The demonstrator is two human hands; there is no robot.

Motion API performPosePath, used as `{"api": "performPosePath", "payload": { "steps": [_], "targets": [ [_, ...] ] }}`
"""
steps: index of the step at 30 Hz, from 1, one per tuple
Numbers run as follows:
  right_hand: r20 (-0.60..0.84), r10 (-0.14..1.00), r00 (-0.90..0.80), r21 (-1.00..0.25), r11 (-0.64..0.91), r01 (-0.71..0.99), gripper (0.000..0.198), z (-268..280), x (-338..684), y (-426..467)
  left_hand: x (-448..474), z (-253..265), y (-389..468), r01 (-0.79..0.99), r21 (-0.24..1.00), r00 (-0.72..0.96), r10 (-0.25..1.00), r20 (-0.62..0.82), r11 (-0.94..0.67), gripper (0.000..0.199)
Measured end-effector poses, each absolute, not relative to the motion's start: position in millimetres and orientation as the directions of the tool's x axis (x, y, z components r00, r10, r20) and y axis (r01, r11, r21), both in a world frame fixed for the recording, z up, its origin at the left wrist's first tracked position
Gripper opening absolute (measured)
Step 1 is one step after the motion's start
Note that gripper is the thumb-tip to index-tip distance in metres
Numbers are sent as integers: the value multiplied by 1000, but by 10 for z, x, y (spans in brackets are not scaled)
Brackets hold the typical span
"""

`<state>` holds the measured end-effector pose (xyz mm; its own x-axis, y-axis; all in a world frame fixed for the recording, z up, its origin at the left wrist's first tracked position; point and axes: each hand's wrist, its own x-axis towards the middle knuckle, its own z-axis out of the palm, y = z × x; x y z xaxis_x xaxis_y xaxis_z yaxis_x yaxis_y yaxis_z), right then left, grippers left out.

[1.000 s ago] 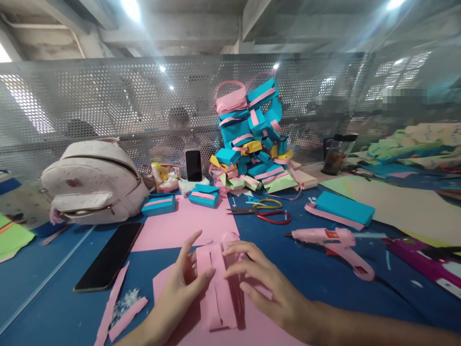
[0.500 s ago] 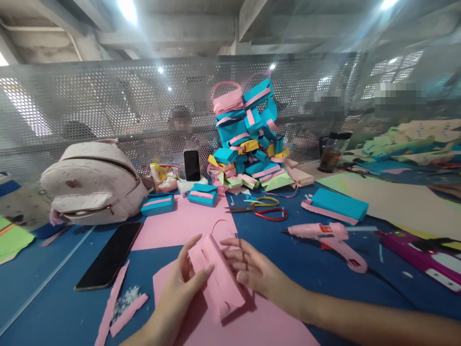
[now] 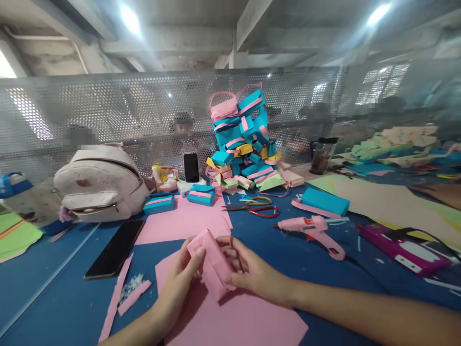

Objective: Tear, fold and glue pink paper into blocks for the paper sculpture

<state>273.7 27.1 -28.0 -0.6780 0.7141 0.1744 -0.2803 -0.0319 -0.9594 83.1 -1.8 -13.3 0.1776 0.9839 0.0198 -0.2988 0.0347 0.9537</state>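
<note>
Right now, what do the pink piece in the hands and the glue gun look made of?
Pink folded piece: looks like matte craft foam or thick paper; it bends softly, no gloss. Held by left hand and right hand. Pink glue gun: apparently moulded plastic with a smooth, slight sheen.

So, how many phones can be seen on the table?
2. One black phone lies flat on the blue table near the white backpack; another phone stands upright by the mesh. Others may be hidden.
</note>
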Motion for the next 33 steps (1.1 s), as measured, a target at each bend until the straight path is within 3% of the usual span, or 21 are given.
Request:
{"api": "performPosePath", "payload": {
  "steps": [8,14,19,26,33],
  "targets": [
    [159,750,-642,-973,9,-231,72,-305,2730,256,813,-88,-34,-68,987,217,963,158,-146,67],
    [184,746,-639,-972,44,-229,66,-273,2712,241,785,-74,-40,68,975,35,977,211,-213,66],
    [211,733,-646,-973,95,-210,43,-232,2696,223,745,-98,-36,90,968,-45,970,238,-233,66],
    [249,729,-638,-966,142,-214,45,-202,2718,250,726,-97,-51,26,969,-33,968,247,-247,51],
    [292,773,-564,-956,221,-192,38,-217,2729,310,726,-152,-16,-81,972,4,975,222,-221,55]
  ]
}}
